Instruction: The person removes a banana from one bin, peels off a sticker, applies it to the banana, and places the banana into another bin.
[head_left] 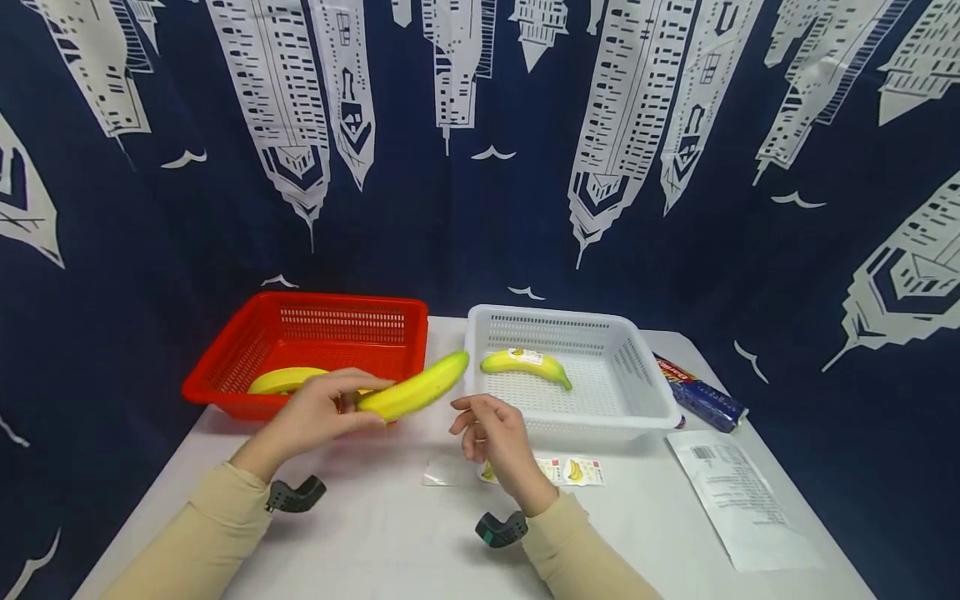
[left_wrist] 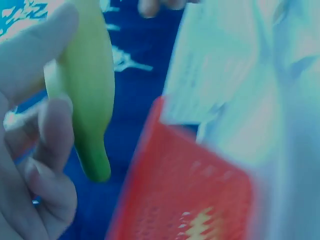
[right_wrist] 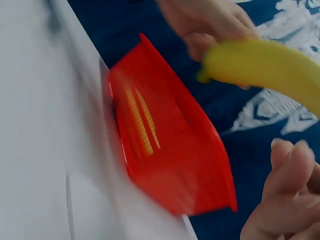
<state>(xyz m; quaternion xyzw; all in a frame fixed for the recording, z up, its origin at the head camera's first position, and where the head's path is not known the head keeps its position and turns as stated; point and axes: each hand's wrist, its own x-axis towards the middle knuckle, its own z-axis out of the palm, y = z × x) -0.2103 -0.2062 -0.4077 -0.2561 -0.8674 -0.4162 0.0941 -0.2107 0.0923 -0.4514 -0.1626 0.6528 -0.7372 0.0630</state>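
A yellow-green banana [head_left: 420,390] is pinched at one end by the left hand [head_left: 318,417], raised in front of the red basket [head_left: 352,302]. In the left wrist view the left hand [left_wrist: 40,135] lies along the banana [left_wrist: 90,85]. The right hand [head_left: 501,437], fingers loosely bent and holding nothing, hovers over a strip of banana stickers [head_left: 585,472]; in the right wrist view the right hand [right_wrist: 290,200] is apart from the banana [right_wrist: 265,62]. Another banana [head_left: 288,380] lies in the red basket. A banana with a sticker [head_left: 555,369] rests in the white basket [head_left: 570,421].
Right of the white basket lies a blue and red package [head_left: 705,400], with a white printed packet [head_left: 738,500] nearer the front. Both baskets stand at the table's back edge, before a dark blue curtain [head_left: 450,225] with white building prints.
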